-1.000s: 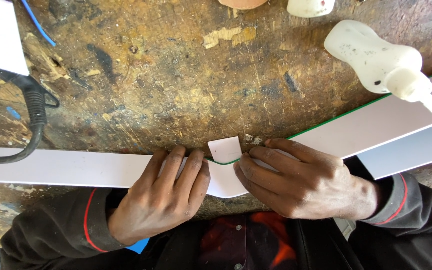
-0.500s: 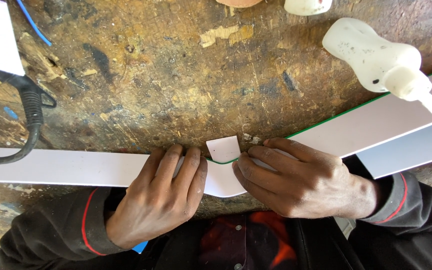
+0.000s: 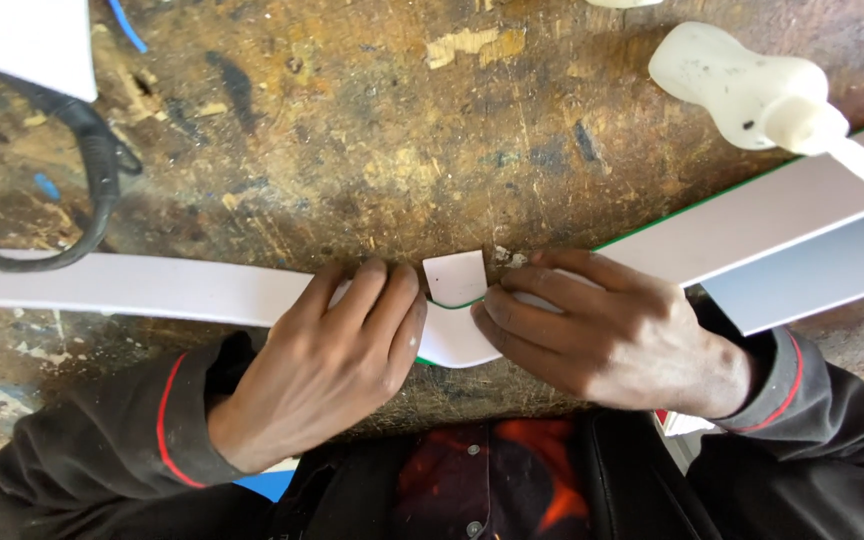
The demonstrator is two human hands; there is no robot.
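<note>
Scarred wooden table [image 3: 352, 150] carries the work. Both hands — left hand [image 3: 337, 365], right hand [image 3: 602, 340] — lie fingers together, pressed flat on a white strip [image 3: 152, 287] bent at a small white tab [image 3: 454, 277] (at twelve o'clock between them). Even pressure beside the bend should hold it best. White bottle [image 3: 737, 85] lies at two o'clock.

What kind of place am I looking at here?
Likely a craft or fabrication workshop: a scarred, stained wooden workbench, a white squeeze bottle lying on it, and both hands, left hand and right hand, pressing a bent white strip.
</note>
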